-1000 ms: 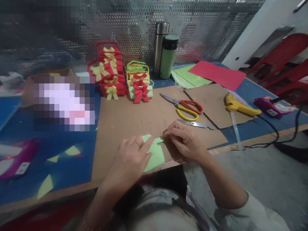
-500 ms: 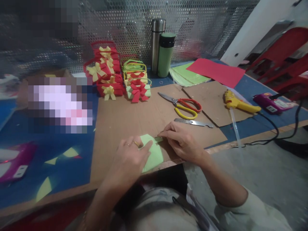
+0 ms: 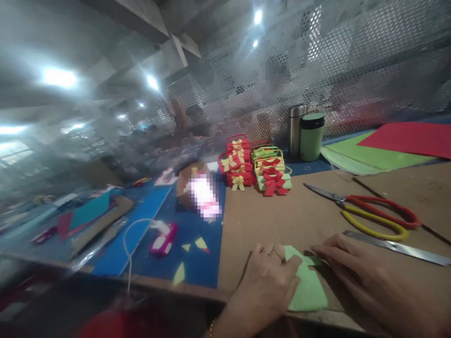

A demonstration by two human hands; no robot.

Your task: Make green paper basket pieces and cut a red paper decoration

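Observation:
A folded piece of light green paper (image 3: pixel 310 292) lies on the cardboard near the table's front edge. My left hand (image 3: pixel 268 278), with rings on its fingers, holds the paper's left side, its thumb laid across the top. At the upper right a narrow paper tab sticks out. My right hand (image 3: pixel 364 274) has this tab at its fingertips, the fingers drawn together in a pinch. Just beyond my right hand are scissors (image 3: pixel 373 225) with one red and one yellow handle, and a folding metal blade (image 3: pixel 394 246).
Small red baskets (image 3: pixel 239 174) with yellow bows and green and yellow ones (image 3: pixel 274 180) with red bows stand at the back. Behind the scissors are a green tumbler (image 3: pixel 312 138), a steel flask (image 3: pixel 295 131) and red paper (image 3: pixel 412 138). A purple power strip (image 3: pixel 164 240) and paper scraps (image 3: pixel 201 244) lie left.
My view has swung up and to the left, bringing in the far tables and ceiling lights. Both hands stay on the green paper in about the same pose.

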